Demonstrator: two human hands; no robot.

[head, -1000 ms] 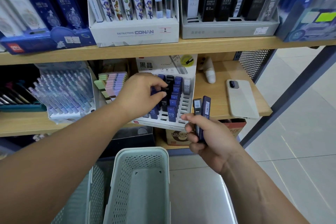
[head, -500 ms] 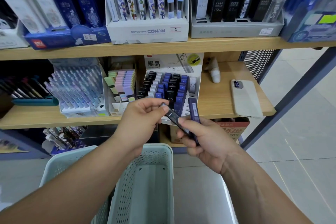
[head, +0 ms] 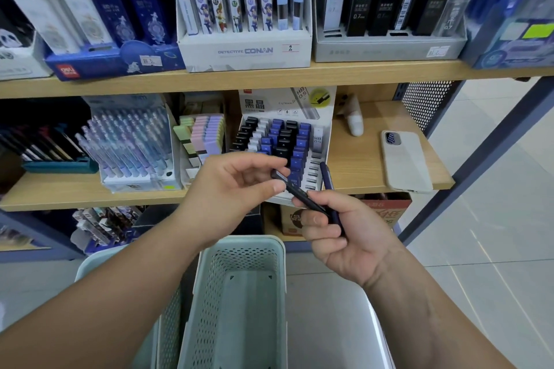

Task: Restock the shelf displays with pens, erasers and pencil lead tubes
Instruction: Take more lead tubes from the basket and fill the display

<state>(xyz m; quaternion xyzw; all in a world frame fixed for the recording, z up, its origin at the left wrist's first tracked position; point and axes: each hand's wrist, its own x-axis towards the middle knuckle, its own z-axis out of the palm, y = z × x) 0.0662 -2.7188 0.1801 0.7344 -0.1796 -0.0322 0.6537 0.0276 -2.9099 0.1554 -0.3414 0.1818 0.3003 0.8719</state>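
The left hand [head: 236,189] pinches the upper end of the dark lead tube [head: 295,192] between thumb and forefinger; the other fingers are loosely curled and hold nothing. The right hand [head: 344,237] is closed, fingers curled round the lower ends of the dark lead tube and of a blue lead tube [head: 326,177] that stands upright beside it. Both tubes are in the air in front of the display rack [head: 313,172], which sits on the middle shelf [head: 359,159]. Open slots show in the rack's front right rows.

Handling, as judged:
- Weight: the tube looks very light. A two-finger pinch is enough.
- Stiffness: the casing appears to be rigid plastic. It should not bend under a normal grip.
- Surface: the smooth, narrow faces may slip. Grip the flat sides, not the edges.
- Contents: the leads inside are probably brittle. Do not drop or knock the tube.
- Grip point: hold near the capped end, leaving the lower end free to enter a slot.

A basket [head: 242,246] stands below the hands, and a phone [head: 404,162] lies on the shelf, well right of the rack
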